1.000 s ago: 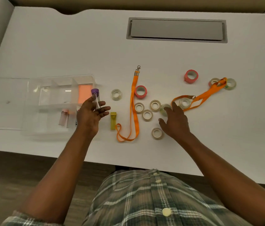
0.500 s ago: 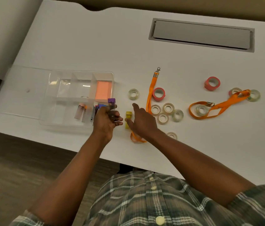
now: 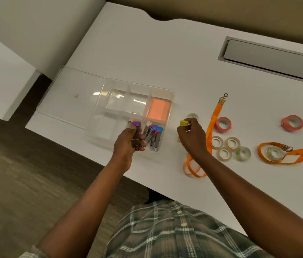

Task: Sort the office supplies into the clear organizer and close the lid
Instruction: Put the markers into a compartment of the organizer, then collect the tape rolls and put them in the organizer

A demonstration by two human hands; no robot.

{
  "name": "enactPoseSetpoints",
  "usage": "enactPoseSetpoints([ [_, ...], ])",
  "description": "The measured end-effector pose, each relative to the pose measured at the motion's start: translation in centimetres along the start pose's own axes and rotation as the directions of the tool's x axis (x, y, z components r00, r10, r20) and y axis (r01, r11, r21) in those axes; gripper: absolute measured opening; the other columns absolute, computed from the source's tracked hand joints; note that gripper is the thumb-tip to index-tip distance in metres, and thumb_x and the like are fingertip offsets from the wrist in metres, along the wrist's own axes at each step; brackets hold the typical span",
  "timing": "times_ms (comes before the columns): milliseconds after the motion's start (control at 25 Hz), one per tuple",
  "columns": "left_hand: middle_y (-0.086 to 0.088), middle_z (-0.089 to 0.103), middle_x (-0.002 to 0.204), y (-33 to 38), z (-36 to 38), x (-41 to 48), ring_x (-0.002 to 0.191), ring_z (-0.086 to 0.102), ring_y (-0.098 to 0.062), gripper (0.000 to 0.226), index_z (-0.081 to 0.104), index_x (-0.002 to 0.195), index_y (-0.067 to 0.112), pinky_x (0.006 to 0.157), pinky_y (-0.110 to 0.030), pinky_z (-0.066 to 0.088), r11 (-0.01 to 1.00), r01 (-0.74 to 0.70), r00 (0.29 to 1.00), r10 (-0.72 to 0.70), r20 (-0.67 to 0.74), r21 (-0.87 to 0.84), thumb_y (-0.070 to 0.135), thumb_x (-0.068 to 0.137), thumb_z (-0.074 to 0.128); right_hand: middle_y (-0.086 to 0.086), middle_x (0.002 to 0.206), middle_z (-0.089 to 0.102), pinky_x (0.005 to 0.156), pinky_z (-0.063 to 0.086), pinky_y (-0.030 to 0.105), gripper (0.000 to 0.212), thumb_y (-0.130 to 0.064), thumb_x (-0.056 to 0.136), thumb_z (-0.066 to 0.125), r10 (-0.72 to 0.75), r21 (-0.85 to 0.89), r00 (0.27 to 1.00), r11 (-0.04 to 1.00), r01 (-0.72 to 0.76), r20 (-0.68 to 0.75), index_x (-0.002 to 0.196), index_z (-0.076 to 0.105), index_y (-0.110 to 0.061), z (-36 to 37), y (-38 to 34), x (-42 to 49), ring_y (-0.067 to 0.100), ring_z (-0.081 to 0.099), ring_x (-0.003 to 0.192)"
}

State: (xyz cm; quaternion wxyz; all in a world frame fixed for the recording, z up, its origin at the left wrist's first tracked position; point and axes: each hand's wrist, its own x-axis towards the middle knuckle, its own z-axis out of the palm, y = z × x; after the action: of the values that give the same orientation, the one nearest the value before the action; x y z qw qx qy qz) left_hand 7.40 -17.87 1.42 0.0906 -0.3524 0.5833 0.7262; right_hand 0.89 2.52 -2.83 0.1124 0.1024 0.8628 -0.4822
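The clear organizer (image 3: pixel 109 90) lies on the white desk with its lid (image 3: pixel 68 94) open flat to the left. An orange sticky-note pad (image 3: pixel 159 108) fills its back right compartment. Several capped tubes (image 3: pixel 155 135) lie in the front right compartment. My left hand (image 3: pixel 128 144) grips a purple-capped tube (image 3: pixel 136 124) over the organizer's front edge. My right hand (image 3: pixel 191 136) pinches a yellow-capped tube (image 3: pixel 183 123) just right of the organizer. Several tape rolls (image 3: pixel 223 144) and two orange lanyards (image 3: pixel 214 116) lie on the desk to the right.
Two pink tape rolls (image 3: pixel 223 124) lie further right, one beside the lanyard. A grey cable hatch (image 3: pixel 273 58) is set in the desk at the back right. The desk's front edge runs diagonally just below my hands. A white panel stands at the far left.
My right hand has picked the yellow-capped tube up off the desk. My left hand has carried the purple-capped tube over the organizer. The view has swung left.
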Motion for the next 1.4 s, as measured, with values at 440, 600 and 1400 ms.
enactPoseSetpoints([
  [440,0.000,0.066,0.104,2.7,-5.1,4.7,0.080,0.071,-0.013,0.044,0.049,0.138,0.026,0.077,-0.032,0.061,0.755,-0.140,0.976,0.214,-0.038,0.640,0.024,0.096,0.062,0.004,0.116,0.065,0.077,0.050,0.026,0.039,-0.029,0.094,0.064,-0.121,-0.026,0.949,0.991,0.134,0.293,0.129,0.055,-0.017,10.2,-9.8,-2.1,0.015,0.060,0.098],
  [600,-0.006,0.068,0.099,3.0,-5.2,5.6,0.076,0.062,-0.013,0.048,0.046,0.142,0.022,0.074,-0.026,0.051,0.577,-0.182,0.955,0.297,0.003,0.796,0.019,0.096,0.062,0.011,0.126,0.057,0.077,0.038,0.023,0.047,-0.027,0.092,0.067,-0.128,-0.201,0.951,0.961,0.189,0.282,0.134,0.053,-0.013,12.3,-10.7,-1.5,0.016,0.055,0.098],
  [1400,-0.011,0.057,0.130,0.9,-0.9,4.2,0.116,0.057,-0.025,0.040,0.057,0.128,0.014,0.091,-0.028,0.046,0.334,-0.415,0.834,0.510,0.208,0.846,0.018,0.089,0.066,0.000,0.110,0.065,0.074,0.047,0.028,0.022,-0.032,0.094,0.060,-0.212,-0.290,0.967,0.925,0.245,0.143,0.111,0.067,-0.020,3.0,-5.0,-2.0,0.017,0.064,0.092],
])
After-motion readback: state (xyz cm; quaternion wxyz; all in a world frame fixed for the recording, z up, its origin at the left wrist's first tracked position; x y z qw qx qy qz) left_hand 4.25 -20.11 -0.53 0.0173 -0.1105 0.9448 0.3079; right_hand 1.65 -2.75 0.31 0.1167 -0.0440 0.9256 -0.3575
